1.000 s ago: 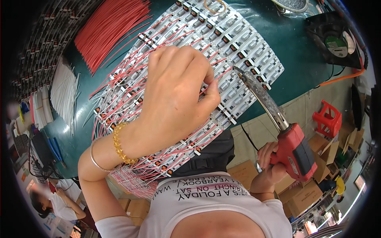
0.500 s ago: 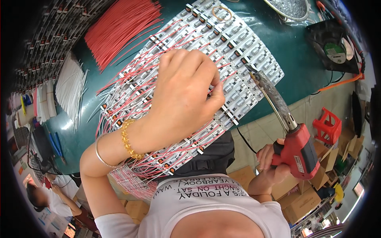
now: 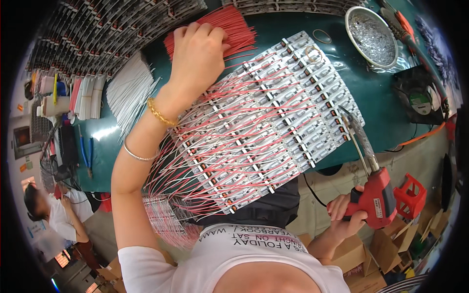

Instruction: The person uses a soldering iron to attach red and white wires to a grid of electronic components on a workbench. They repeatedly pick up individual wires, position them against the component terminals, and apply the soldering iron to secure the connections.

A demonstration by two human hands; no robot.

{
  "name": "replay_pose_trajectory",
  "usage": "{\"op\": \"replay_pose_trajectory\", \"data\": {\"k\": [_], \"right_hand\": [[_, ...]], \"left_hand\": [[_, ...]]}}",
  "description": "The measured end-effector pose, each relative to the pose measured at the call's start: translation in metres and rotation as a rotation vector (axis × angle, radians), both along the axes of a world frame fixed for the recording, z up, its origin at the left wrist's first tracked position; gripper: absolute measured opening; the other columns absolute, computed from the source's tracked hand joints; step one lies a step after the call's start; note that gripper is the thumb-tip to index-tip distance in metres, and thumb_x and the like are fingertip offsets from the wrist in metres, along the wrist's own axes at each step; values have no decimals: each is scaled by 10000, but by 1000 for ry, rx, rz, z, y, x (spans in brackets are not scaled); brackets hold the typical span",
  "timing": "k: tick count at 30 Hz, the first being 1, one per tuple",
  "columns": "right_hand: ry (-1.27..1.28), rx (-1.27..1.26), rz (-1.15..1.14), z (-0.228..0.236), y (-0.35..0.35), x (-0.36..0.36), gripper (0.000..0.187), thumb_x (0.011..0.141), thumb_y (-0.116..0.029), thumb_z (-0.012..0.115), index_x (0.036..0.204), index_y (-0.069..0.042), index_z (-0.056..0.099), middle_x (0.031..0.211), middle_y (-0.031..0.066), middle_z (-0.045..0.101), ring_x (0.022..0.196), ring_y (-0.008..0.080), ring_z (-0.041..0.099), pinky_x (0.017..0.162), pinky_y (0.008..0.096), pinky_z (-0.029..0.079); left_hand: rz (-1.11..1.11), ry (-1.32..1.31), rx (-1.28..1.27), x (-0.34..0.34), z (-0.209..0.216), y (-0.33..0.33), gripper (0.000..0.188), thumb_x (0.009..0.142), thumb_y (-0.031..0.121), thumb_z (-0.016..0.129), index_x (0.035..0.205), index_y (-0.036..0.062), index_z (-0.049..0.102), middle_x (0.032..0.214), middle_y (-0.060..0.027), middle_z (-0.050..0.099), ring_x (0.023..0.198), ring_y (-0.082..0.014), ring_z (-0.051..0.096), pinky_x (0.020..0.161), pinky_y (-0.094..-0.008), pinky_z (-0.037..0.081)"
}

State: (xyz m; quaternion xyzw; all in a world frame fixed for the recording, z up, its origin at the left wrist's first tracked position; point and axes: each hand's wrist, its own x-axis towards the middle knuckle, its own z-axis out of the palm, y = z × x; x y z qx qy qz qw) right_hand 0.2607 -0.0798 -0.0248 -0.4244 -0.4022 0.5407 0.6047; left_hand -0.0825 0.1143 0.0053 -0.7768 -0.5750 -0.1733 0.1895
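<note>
My left hand [image 3: 199,61] reaches over a pile of red wires [image 3: 239,31] at the back, fingers curled downward; its fingertips are hidden, and whatever they hold cannot be made out. In my right hand [image 3: 346,215] is the grip of a red and black soldering gun [image 3: 373,200], its long metal tip angled up and left over the right part of a panel. This panel of small silver circuit boards [image 3: 273,117] lies tilted across the table's front edge. Red and white wires run from many of its boards, trailing off to the left.
White wires [image 3: 128,90] lie in a bundle left of the panel. A round metal bowl [image 3: 371,38] of silvery bits stands back right, near a black fan-like device [image 3: 417,95]. Blue-handled pliers [image 3: 87,151] lie at left. A red stool [image 3: 410,195] and cardboard boxes are at right.
My left hand has moved from above the panel back and left to the red wires. My right hand keeps hold of the soldering gun. The whole view has shifted.
</note>
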Motion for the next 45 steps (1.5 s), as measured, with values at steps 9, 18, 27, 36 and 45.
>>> {"op": "replay_pose_trajectory", "data": {"k": [9,18,27,36,45], "right_hand": [[-41,65,-28,3,-3,3,664,906,-502,461,1241,65,374,502,-6,424,384,99,397,425,234,370],[-111,-31,-70,13,-16,6,751,857,-586,489,1220,62,377,479,-21,418,380,98,396,406,241,356],[-240,-79,-49,6,-29,10,872,761,-694,519,1220,35,393,461,-24,415,382,107,398,417,246,351],[-181,-174,48,10,-23,6,774,766,-672,538,1138,-1,443,499,-20,428,407,106,418,442,251,369],[-194,-121,24,6,-23,5,777,786,-648,539,1169,19,430,490,-30,425,394,102,418,437,247,372]], "left_hand": [[-60,-197,-32,-5,6,6,92,793,155,637,749,83,600,687,-53,630,674,-253,594,772,-373,397],[-248,-745,-436,84,36,-70,77,799,74,641,815,17,592,733,-66,583,676,-205,554,689,-310,409],[-293,-506,-397,117,8,-80,129,742,4,656,795,52,549,868,-78,575,827,-246,507,760,-342,336],[-314,-501,-366,118,4,-82,144,727,-2,662,797,53,549,870,-81,576,821,-242,506,758,-345,334],[-311,-488,-367,118,4,-82,145,726,0,662,792,57,546,873,-80,575,820,-244,504,753,-351,336]]}}
